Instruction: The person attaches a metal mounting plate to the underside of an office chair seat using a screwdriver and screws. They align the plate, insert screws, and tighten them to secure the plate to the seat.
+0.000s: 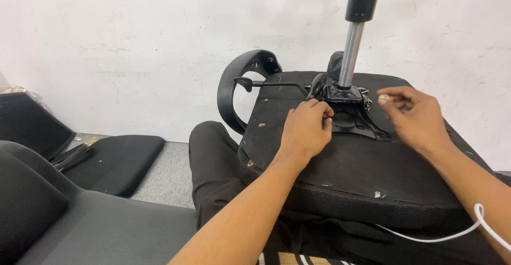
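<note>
The black metal mechanism plate [355, 117] is fixed on the underside of an upturned black office chair seat [351, 169], and it sits near the centre of the view, a little toward 1 o'clock. The seat lies across the person's lap, on legs in dark trousers [210, 161]. From the plate a shiny steel gas-lift column [348, 55] stands almost upright toward 12 o'clock, and its upper part is a black cylinder that leaves the top edge of the view.

The left hand [306, 129] rests on the seat at 9 o'clock from the plate. Its fingers are curled and they press on the left edge of the plate, beside a short black lever knob [318, 85]. I cannot tell if the fingers pinch something small there. The right hand [415, 117] is at 3 o'clock from the plate, just beside it. Its thumb and fingers are brought together in a loose pinch, and whether a small part is between them I cannot tell.

A thin black adjustment rod with a paddle end [266, 83] goes out from the plate toward 9 o'clock. A curved black plastic armrest [234, 84] hangs off the seat at 10 o'clock. A white cable [458, 233] crosses the right forearm at 4 o'clock. A flat black seat cushion [117, 161] lies on the grey floor at 8 o'clock, near the white wall [133, 41].
</note>
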